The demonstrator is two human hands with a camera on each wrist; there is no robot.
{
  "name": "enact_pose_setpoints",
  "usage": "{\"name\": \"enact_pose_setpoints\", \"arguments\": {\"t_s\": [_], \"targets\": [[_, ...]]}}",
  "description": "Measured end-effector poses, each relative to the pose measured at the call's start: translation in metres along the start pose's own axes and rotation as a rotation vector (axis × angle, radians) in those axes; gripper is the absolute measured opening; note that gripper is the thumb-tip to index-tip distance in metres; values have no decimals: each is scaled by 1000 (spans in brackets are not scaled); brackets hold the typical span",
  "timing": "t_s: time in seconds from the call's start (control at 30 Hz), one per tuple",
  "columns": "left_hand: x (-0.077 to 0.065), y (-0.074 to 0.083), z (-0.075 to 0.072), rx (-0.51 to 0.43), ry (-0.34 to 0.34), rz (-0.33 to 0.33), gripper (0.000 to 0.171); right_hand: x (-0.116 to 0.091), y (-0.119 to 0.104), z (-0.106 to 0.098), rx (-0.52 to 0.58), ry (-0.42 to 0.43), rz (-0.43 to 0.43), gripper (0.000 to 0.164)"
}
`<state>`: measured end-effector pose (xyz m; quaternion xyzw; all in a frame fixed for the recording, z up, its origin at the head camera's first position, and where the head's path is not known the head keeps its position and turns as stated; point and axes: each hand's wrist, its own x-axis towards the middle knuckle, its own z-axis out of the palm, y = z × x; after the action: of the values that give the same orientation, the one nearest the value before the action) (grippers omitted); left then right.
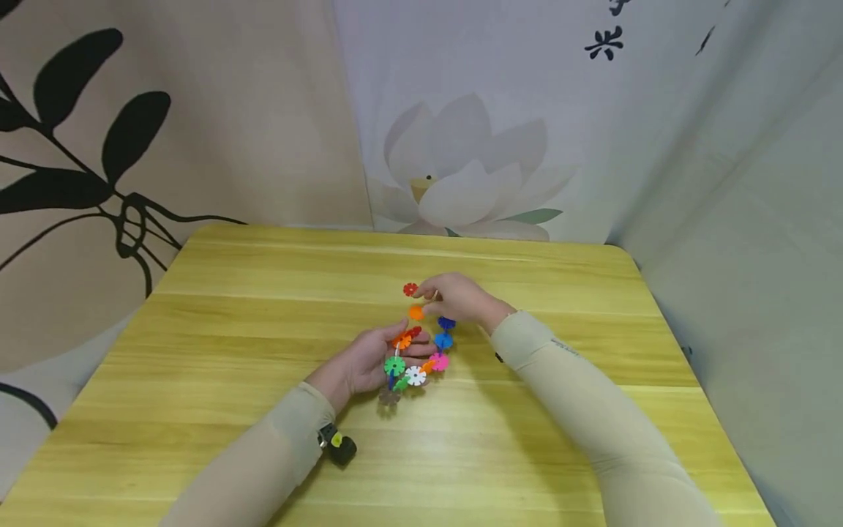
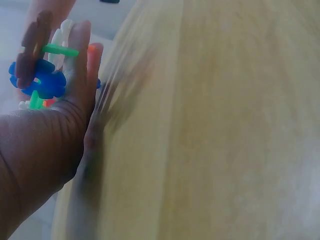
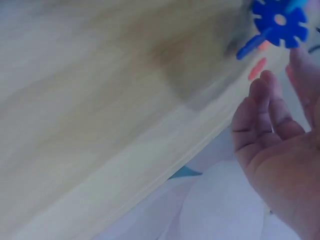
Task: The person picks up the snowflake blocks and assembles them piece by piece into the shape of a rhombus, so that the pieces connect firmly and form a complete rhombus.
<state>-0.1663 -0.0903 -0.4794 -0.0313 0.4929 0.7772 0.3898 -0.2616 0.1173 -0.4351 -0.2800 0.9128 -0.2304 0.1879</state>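
In the head view, my left hand holds a chain of slotted plastic snowflake discs against its palm and fingers. The chain runs through orange, a green disc, grey, a white disc and a pink disc up to blue discs. My right hand hovers beyond it, fingers loosely bent. Its fingertips are right at a loose red disc, and an orange disc is beside its thumb. In the right wrist view, a dark blue disc shows near the thumb.
Both hands work over a wooden table with curtains behind and to the right. A small black device is strapped to the left wrist. Light sleeves cover both forearms.
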Motion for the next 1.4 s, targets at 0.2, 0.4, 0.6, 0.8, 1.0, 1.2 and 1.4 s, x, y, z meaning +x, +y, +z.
{"name": "enact_pose_setpoints", "arguments": {"t_s": [0.2,0.4,0.6,0.8,1.0,1.2,1.4], "targets": [[-1,-1,-1,-9,-7,-18,67,20,-10,8,-204,-86,-55,34],[-4,4,-4,-22,1,-10,66,24,-11,11,-206,-75,-42,27],[-4,6,-3,13,-26,4,66,16,-2,7,-58,-54,4,13],[-1,6,-3,26,-7,2,66,-2,2,-10,214,136,162,12],[0,11,-3,56,43,23,66,-24,-2,-22,586,183,252,24],[0,11,0,60,29,9,66,-40,-3,-19,781,194,287,29],[2,15,4,112,28,25,64,-50,-4,-21,727,235,309,29]]}}
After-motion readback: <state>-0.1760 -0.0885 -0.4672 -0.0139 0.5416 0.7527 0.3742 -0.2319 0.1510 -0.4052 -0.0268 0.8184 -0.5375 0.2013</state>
